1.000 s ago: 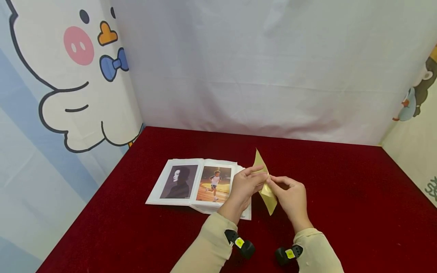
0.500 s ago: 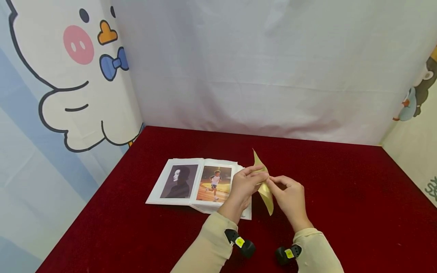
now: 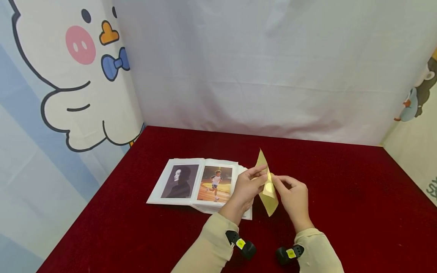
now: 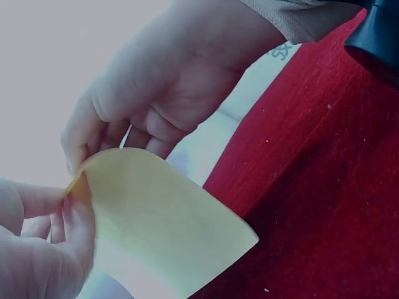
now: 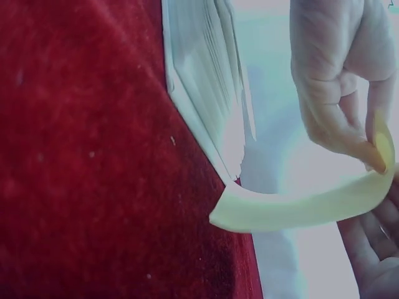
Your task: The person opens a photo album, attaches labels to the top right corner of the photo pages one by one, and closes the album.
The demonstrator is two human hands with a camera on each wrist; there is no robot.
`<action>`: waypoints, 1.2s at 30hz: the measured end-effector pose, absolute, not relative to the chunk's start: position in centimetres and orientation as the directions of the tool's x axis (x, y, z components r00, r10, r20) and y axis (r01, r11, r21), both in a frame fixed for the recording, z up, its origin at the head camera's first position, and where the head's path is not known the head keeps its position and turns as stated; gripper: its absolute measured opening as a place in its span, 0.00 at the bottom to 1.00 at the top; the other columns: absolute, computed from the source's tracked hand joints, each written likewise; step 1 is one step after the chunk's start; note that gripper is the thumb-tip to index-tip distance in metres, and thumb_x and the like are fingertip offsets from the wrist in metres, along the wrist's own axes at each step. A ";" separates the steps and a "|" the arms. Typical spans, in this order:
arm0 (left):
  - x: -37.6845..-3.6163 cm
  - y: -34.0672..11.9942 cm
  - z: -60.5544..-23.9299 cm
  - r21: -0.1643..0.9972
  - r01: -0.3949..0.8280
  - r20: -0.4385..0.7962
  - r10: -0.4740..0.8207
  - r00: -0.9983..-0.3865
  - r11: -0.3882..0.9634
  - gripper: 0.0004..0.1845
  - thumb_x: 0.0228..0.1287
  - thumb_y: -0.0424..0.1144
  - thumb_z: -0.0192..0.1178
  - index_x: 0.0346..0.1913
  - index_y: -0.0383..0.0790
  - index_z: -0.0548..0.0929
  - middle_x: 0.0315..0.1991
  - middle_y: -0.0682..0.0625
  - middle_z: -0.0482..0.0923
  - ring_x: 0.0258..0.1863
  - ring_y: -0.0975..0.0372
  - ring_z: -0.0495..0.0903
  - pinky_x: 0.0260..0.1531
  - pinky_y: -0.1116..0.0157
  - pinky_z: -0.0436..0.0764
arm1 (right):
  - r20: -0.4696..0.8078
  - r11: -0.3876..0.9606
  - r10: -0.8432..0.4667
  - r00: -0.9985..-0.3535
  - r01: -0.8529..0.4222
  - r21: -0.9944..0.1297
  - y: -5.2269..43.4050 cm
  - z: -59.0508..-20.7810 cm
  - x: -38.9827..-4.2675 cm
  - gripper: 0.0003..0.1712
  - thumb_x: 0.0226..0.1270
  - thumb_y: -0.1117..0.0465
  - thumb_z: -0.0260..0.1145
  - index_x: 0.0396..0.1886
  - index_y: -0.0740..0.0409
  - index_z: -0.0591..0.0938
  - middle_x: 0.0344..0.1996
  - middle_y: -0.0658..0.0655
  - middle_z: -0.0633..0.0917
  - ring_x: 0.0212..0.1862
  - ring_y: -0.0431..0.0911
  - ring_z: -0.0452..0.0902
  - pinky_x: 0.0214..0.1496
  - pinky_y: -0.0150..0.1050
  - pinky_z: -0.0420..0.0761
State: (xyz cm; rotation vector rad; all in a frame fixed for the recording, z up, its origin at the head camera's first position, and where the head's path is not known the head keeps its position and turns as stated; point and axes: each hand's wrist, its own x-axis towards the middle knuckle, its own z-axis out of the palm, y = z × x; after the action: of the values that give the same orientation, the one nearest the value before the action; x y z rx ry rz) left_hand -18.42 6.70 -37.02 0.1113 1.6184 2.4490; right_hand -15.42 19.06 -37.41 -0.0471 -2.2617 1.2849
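Left hand (image 3: 246, 187) and right hand (image 3: 295, 197) both pinch the bowed yellow sheet (image 3: 271, 206); uneven pull or tighter bending could crease or tear it.

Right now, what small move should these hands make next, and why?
Perhaps the right fingers should ease slightly outward, letting the yellow sheet straighten: the wrist views show it curved, and the left fingers pinch it close by, so it likely wouldn't drop.
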 end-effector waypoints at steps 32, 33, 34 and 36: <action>-18.0 8.1 -38.5 0.896 -0.198 -0.172 0.101 -0.980 -0.397 0.23 0.56 0.15 0.43 0.53 0.31 0.76 0.31 0.51 0.66 0.31 0.63 0.67 0.30 0.74 0.70 | 0.433 0.378 0.384 -0.815 -0.289 -0.880 22.4 -41.9 -18.3 0.19 0.61 0.47 0.65 0.36 0.60 0.85 0.24 0.56 0.85 0.26 0.43 0.81 0.28 0.30 0.80; -17.9 8.1 -38.7 0.908 -0.196 -0.180 0.078 -0.981 -0.369 0.24 0.54 0.14 0.43 0.53 0.31 0.76 0.31 0.50 0.66 0.30 0.63 0.66 0.27 0.74 0.67 | 0.429 0.385 0.388 -0.816 -0.280 -0.879 22.5 -42.2 -18.5 0.20 0.60 0.45 0.65 0.36 0.58 0.85 0.24 0.54 0.85 0.25 0.42 0.81 0.28 0.30 0.80; -17.9 8.1 -38.9 0.919 -0.195 -0.188 0.055 -0.981 -0.344 0.25 0.52 0.14 0.42 0.53 0.31 0.75 0.31 0.50 0.66 0.29 0.63 0.64 0.24 0.75 0.65 | 0.424 0.379 0.388 -0.818 -0.278 -0.883 22.4 -42.1 -18.4 0.20 0.60 0.45 0.65 0.36 0.58 0.85 0.24 0.55 0.85 0.25 0.43 0.81 0.28 0.30 0.80; -17.7 8.1 -39.1 0.932 -0.200 -0.203 0.020 -0.979 -0.302 0.27 0.50 0.14 0.41 0.53 0.33 0.74 0.32 0.49 0.66 0.27 0.63 0.63 0.21 0.75 0.61 | 0.405 0.365 0.392 -0.826 -0.264 -0.893 22.0 -41.5 -18.0 0.20 0.60 0.46 0.66 0.37 0.58 0.85 0.23 0.55 0.85 0.24 0.43 0.81 0.27 0.30 0.80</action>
State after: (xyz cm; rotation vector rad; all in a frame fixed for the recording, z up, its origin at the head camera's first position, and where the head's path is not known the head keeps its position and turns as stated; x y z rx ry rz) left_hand -17.68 8.07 -39.06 -0.2297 1.7674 2.4189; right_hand -17.96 22.03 -41.51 -0.1099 -2.0597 1.4972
